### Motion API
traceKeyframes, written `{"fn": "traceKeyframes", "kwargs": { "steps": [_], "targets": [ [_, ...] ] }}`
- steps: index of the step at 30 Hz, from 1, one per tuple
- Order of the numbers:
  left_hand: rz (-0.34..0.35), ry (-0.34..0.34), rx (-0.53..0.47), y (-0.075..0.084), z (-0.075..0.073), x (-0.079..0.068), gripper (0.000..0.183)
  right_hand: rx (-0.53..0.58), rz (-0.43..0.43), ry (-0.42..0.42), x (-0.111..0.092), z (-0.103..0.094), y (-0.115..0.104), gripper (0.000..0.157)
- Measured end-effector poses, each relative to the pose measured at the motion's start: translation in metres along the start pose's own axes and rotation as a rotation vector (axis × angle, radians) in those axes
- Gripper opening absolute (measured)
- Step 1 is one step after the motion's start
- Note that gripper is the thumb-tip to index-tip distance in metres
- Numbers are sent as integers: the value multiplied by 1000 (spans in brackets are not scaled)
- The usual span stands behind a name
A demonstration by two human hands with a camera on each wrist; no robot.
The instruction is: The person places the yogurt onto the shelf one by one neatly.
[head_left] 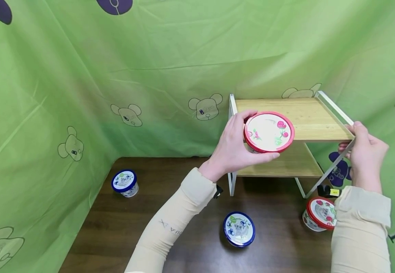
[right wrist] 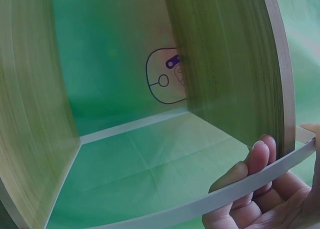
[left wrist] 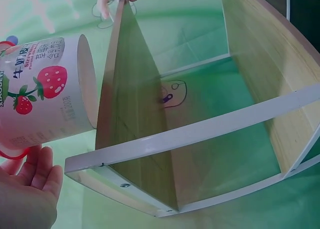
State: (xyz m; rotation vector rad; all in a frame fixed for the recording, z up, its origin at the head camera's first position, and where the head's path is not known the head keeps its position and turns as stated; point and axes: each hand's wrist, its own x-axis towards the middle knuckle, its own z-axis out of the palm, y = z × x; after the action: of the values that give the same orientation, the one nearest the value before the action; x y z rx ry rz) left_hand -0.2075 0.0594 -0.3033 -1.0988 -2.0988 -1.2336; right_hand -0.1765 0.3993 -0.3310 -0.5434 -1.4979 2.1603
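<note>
Brown wood-look desk (head_left: 95, 235) lies below both sets of fingers, and I see green printed curtain (head_left: 166, 60) behind and to the sides. My left hand (head_left: 231, 146) has its fingers curled round a strawberry tub (head_left: 269, 132), thumb on the near side, at the front of the rack's upper board. Its red lid faces up, the long axis running roughly upright, base down; I cannot tell whether that base touches the board. My right hand (head_left: 368, 155) grips the white metal frame of the rack (head_left: 306, 113) at its front corner. One blue-lidded tub (head_left: 239, 229) sits below the left fingers, nearer me; a farther blue tub (head_left: 125, 182) is well to their left. Below the right fingers, a second red tub (head_left: 321, 213) is partly hidden by the sleeve (head_left: 361, 235). Left hand and strawberry tub block some of my head view of the boards.
</note>
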Motion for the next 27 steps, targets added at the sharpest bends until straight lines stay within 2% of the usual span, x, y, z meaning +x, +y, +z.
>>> {"fn": "traceKeyframes", "kwargs": {
  "steps": [8,20,27],
  "targets": [
    [-28,4,-25,-4,2,4,101,10,-1,14,-2,3,-1,23],
    [3,56,-38,-3,0,15,104,28,-8,14,-4,5,-1,22],
    [-25,66,-24,-3,-3,23,102,39,-9,12,-2,6,0,22]
  ]
}}
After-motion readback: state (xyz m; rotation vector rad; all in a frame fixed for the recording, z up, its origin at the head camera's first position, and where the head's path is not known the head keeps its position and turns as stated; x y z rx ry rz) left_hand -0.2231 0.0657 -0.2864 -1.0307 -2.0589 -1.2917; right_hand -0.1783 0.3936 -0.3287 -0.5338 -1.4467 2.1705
